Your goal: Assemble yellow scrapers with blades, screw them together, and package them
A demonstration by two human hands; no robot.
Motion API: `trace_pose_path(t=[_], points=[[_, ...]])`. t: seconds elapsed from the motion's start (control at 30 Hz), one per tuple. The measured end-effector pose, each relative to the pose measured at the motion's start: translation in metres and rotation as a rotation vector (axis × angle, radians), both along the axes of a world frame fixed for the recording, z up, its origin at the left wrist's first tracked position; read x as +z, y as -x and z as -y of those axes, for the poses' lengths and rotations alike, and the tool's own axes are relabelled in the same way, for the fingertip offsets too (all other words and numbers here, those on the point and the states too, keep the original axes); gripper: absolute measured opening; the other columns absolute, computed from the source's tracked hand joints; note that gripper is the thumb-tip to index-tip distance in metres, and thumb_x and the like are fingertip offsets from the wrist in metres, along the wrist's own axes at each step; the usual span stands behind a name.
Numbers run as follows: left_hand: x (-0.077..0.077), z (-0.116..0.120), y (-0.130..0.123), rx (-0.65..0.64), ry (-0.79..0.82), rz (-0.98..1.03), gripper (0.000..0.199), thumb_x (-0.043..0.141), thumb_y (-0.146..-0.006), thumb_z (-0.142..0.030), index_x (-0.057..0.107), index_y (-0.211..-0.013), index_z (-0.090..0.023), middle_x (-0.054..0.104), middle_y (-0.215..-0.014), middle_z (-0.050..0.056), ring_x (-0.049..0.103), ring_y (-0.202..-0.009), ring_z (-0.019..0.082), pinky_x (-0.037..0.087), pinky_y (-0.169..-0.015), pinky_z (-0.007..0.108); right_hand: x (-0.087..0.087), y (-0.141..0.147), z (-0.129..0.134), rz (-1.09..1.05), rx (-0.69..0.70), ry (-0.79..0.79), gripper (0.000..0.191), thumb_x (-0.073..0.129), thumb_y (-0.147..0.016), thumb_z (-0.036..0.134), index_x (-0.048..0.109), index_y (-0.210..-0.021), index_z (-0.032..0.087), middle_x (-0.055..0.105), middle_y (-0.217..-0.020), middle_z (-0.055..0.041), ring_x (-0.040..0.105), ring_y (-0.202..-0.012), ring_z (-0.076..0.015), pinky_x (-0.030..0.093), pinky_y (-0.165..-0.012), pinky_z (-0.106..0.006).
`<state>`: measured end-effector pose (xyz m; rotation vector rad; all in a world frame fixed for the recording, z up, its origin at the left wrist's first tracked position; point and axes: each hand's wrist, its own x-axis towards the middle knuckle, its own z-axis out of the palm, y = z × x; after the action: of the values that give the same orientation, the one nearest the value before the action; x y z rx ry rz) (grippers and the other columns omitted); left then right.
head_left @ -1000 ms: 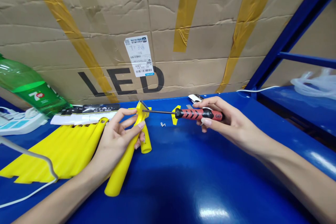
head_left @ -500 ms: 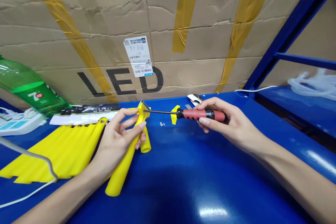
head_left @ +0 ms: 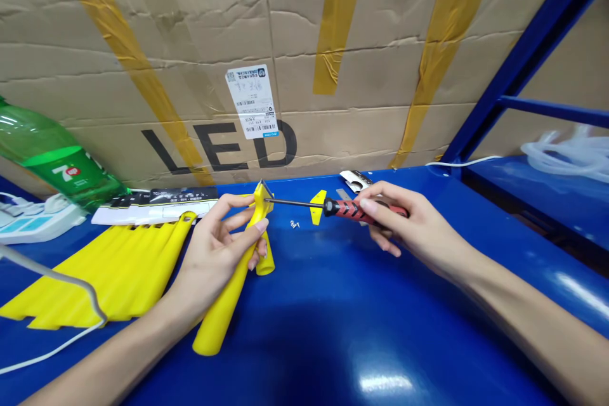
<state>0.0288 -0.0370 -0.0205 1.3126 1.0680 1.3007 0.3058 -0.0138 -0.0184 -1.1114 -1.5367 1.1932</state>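
My left hand (head_left: 223, 235) is closed round a yellow scraper handle (head_left: 221, 314) with a metal blade at its upper end. My right hand (head_left: 397, 212) grips a red and black screwdriver (head_left: 349, 208), whose tip touches the scraper's head. Behind the held handle lies a second yellow handle (head_left: 266, 260). A few small screws (head_left: 294, 224) rest on the blue table (head_left: 333, 317), near a flat yellow piece (head_left: 317, 207) that is partly behind the screwdriver shaft.
Several yellow handles (head_left: 109, 273) lie in a row at the left, below printed packaging (head_left: 157, 206). A green bottle (head_left: 61, 162), a power strip (head_left: 40, 222) and a cable (head_left: 71, 278) are farther left. A large cardboard box (head_left: 295, 32) stands behind.
The screwdriver handle has turned, and the fingers of my right hand have shifted on it. My left hand and the scraper have moved very slightly to the right.
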Motion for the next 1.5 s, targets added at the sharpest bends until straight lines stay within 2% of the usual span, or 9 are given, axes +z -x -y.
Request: trace_pose_path(t=[0.1,0.2,0.47,0.73,1.0,1.13,1.33,1.43,1.5], points=[[-0.001,0.0,-0.001,-0.021,0.026,-0.008,0.035,0.08,-0.082,-0.026,0.053,-0.104,-0.025,0.067,-0.068,-0.002,0.061,-0.053,0.013,0.046,-0.045,0.019,0.0,-0.002,0.002,0.245,-0.046,-0.309,0.031,0.081,-0.08,0.046,0.073,-0.1,0.023,0.071,-0.079,-0.0026,0.057,-0.057,-0.0141,0.042,-0.051,-0.027],[-0.002,-0.001,-0.002,-0.022,0.048,-0.006,0.033,0.08,-0.082,-0.025,0.054,-0.102,-0.025,0.067,-0.071,-0.002,0.063,-0.054,0.012,0.046,-0.046,0.02,0.0,-0.004,0.002,0.302,-0.052,-0.355,0.031,0.082,-0.08,0.045,0.08,-0.104,0.025,0.076,-0.096,-0.0058,0.062,-0.073,-0.0192,0.045,-0.06,-0.03],[-0.001,-0.002,-0.005,-0.044,0.028,0.016,0.033,0.081,-0.08,-0.022,0.055,-0.101,-0.023,0.067,-0.071,-0.002,0.06,-0.049,0.011,0.045,-0.042,0.019,0.002,-0.005,0.0,-0.02,0.038,0.145,0.034,0.081,-0.08,0.045,0.083,-0.101,0.018,0.06,-0.065,-0.0016,0.03,-0.046,-0.0053,0.014,-0.042,-0.025],[0.005,0.001,-0.003,-0.06,-0.014,-0.01,0.031,0.08,-0.081,-0.021,0.055,-0.099,-0.022,0.065,-0.068,-0.003,0.057,-0.045,0.01,0.043,-0.041,0.019,0.002,-0.001,0.0,-0.241,0.138,0.46,0.033,0.084,-0.079,0.043,0.081,-0.093,0.013,0.058,-0.066,-0.0008,0.022,-0.042,0.0016,0.005,-0.038,-0.018],[0.003,-0.004,0.002,-0.116,-0.042,-0.005,0.031,0.077,-0.085,-0.021,0.053,-0.106,-0.025,0.066,-0.069,-0.004,0.057,-0.047,0.01,0.045,-0.042,0.019,-0.007,-0.001,-0.007,-0.436,0.177,0.764,0.028,0.077,-0.085,0.042,0.07,-0.08,0.014,0.061,-0.06,-0.0008,0.018,-0.036,0.0025,0.013,-0.033,-0.012],[0.007,-0.004,0.005,-0.122,0.014,0.011,0.047,0.075,-0.087,-0.026,0.05,-0.127,-0.023,0.071,-0.07,0.0,0.059,-0.047,0.011,0.046,-0.043,0.019,-0.006,0.002,-0.006,-0.452,0.176,0.681,0.025,0.074,-0.088,0.04,0.07,-0.086,0.014,0.066,-0.066,-0.0046,0.024,-0.037,0.001,0.022,-0.035,-0.012],[0.005,-0.011,0.01,0.032,0.211,0.032,0.06,0.076,-0.085,-0.027,0.047,-0.136,-0.012,0.076,-0.071,0.006,0.068,-0.054,0.014,0.054,-0.052,0.019,0.0,0.001,-0.002,-0.53,0.055,0.438,0.034,0.076,-0.086,0.03,0.069,-0.118,0.025,0.072,-0.088,-0.0064,0.059,-0.062,-0.0112,0.048,-0.053,-0.019],[0.004,-0.015,0.012,0.075,0.234,0.046,0.056,0.077,-0.083,-0.022,0.049,-0.131,-0.014,0.078,-0.077,0.007,0.075,-0.065,0.018,0.055,-0.051,0.019,0.005,0.001,0.001,-0.464,0.05,0.379,0.048,0.077,-0.084,0.031,0.063,-0.13,0.031,0.073,-0.109,-0.0074,0.063,-0.066,-0.0125,0.05,-0.054,-0.022],[0.005,-0.015,0.013,0.078,0.241,0.041,0.053,0.076,-0.084,-0.023,0.049,-0.129,-0.015,0.078,-0.074,0.006,0.073,-0.062,0.017,0.055,-0.05,0.018,0.006,0.003,0.004,-0.343,0.05,0.324,0.047,0.076,-0.084,0.034,0.062,-0.129,0.032,0.072,-0.107,-0.0061,0.061,-0.059,-0.0117,0.048,-0.049,-0.023]])
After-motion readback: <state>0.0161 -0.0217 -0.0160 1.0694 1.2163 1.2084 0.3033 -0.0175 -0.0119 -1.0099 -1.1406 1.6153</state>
